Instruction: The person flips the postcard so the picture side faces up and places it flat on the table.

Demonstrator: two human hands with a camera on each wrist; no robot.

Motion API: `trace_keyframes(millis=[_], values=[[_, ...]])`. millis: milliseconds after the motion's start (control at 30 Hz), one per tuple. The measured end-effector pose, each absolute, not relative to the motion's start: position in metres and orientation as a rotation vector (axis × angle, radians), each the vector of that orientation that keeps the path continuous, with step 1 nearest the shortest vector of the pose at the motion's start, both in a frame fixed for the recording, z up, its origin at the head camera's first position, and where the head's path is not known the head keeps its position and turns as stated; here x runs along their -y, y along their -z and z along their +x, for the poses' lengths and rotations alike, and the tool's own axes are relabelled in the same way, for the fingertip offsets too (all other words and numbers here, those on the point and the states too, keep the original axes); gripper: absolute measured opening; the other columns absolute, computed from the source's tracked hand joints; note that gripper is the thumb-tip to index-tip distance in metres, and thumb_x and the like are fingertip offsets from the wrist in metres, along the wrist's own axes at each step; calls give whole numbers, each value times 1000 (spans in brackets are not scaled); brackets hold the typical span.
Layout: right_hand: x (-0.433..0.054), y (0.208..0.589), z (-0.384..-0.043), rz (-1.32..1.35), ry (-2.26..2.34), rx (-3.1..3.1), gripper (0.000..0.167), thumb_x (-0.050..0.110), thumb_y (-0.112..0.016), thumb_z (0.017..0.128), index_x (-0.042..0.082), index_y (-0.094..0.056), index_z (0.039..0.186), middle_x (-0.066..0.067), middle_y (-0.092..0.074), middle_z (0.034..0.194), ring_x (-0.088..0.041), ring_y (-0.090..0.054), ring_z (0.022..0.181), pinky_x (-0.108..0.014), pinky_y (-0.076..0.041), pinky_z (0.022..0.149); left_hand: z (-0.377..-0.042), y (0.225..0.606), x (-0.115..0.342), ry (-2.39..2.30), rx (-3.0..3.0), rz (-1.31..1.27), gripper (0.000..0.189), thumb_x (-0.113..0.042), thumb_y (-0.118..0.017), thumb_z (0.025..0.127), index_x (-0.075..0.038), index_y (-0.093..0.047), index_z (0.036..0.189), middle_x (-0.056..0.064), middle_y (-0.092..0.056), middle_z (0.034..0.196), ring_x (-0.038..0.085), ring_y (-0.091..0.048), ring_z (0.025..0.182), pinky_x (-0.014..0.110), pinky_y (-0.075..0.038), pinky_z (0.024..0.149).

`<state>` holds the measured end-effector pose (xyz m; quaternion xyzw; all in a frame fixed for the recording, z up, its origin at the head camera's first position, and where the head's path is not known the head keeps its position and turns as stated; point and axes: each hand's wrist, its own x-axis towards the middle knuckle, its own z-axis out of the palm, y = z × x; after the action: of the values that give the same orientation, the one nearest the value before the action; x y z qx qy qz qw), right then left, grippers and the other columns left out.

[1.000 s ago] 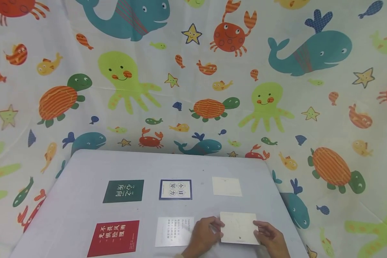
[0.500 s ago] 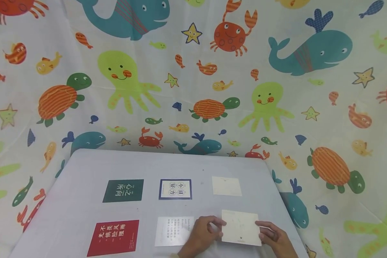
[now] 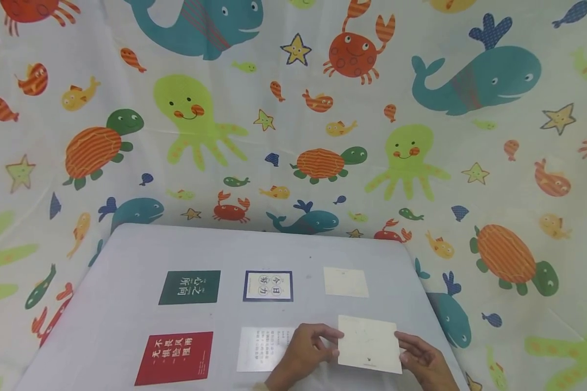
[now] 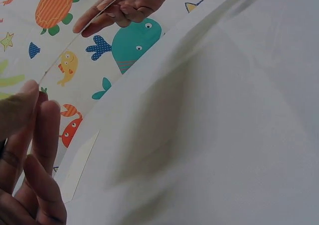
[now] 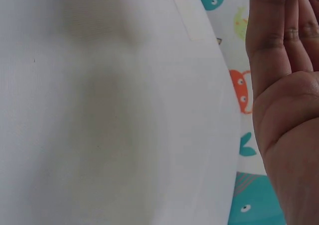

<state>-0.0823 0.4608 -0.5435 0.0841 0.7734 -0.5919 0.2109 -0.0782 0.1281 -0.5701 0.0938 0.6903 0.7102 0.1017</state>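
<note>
A cream postcard [image 3: 369,343] with a tiny dark mark near its lower edge is held up between both hands at the front right of the table. My left hand [image 3: 307,350] pinches its left edge between thumb and fingers. At the opposite edge, my right hand [image 3: 424,357] grips it the same way. In the left wrist view the card [image 4: 62,53] shows edge-on as a thin line, raised above the table with a shadow below. The right wrist view shows my right palm and fingers [image 5: 269,31] at its right side; the card is outside that view.
On the white table [image 3: 102,304] lie a green card [image 3: 191,288], a blue-bordered card [image 3: 268,286], a cream card [image 3: 346,282], a red card [image 3: 174,358] and a white printed card [image 3: 259,350], partly behind my left hand. A sea-animal curtain [image 3: 274,179] hangs behind.
Both hands have moved the cream postcard slightly right, and it now tilts a little, its right side lower. The cards lying on the table have stayed in place; the head view shifted slightly.
</note>
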Motion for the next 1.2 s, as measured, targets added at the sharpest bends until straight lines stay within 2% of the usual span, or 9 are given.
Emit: trace_keyframes(millis=[100,200,300,433,533,600,733,900,1200], values=[[-464,543,-82,188,1711,-2097,52,20,-64,106,-1,-50,151,14,-75,123,-13,-76,114,-34,-60,98,-79,568,-127,-2115,-2011,271,34,-6,-84,81,-17,-81,113,5,-82,103,2,-61,62,17,-39,52],[-466,543,-82,118,1781,-2041,34,15,-61,107,19,-63,141,16,-76,122,-12,-75,114,-33,-60,97,-79,567,-127,-2141,-1981,277,35,-6,-83,81,-16,-80,115,7,-83,104,3,-62,63,16,-40,53],[-465,544,-81,87,1816,-2035,32,11,-58,108,34,-68,128,16,-76,122,-10,-75,113,-31,-60,97,-79,568,-126,-2163,-1951,264,34,-6,-83,82,-15,-80,115,7,-82,105,3,-64,66,15,-43,57],[-456,545,-81,197,1761,-2208,28,12,-67,103,17,-70,130,16,-79,115,-9,-77,105,-30,-62,90,-80,567,-125,-2170,-1918,238,29,-10,-81,86,-16,-80,115,5,-82,108,3,-66,72,16,-49,64],[-446,545,-82,299,1689,-2359,36,13,-73,99,-3,-68,131,9,-81,110,-11,-79,96,-30,-63,82,-80,567,-125,-2189,-1880,240,26,-11,-79,90,-14,-80,116,5,-82,110,5,-70,75,18,-55,70],[-441,545,-83,344,1668,-2414,36,11,-74,98,-8,-69,127,2,-82,107,-14,-79,91,-31,-63,78,-80,566,-125,-2202,-1881,249,24,-11,-77,92,-13,-80,115,7,-82,107,7,-72,75,19,-56,70],[-436,544,-83,372,1638,-2463,23,8,-73,97,-9,-73,114,-9,-83,97,-18,-78,82,-32,-62,75,-81,566,-126,-2178,-2004,252,15,-17,-77,95,-15,-81,108,3,-82,99,6,-72,75,19,-55,69],[-432,546,-84,384,1641,-2489,17,9,-74,98,-7,-74,100,-4,-76,87,-22,-71,78,-31,-58,71,-82,567,-127,-2124,-2163,211,15,-29,-76,97,-17,-80,104,-3,-74,98,1,-64,87,23,-54,80],[-424,550,-85,478,1626,-2453,31,24,-81,95,-1,-71,110,0,-79,97,-18,-72,85,-32,-60,75,-80,564,-130,-2142,-2205,95,17,-26,-77,95,-15,-75,108,-2,-78,97,2,-67,85,24,-52,82]])
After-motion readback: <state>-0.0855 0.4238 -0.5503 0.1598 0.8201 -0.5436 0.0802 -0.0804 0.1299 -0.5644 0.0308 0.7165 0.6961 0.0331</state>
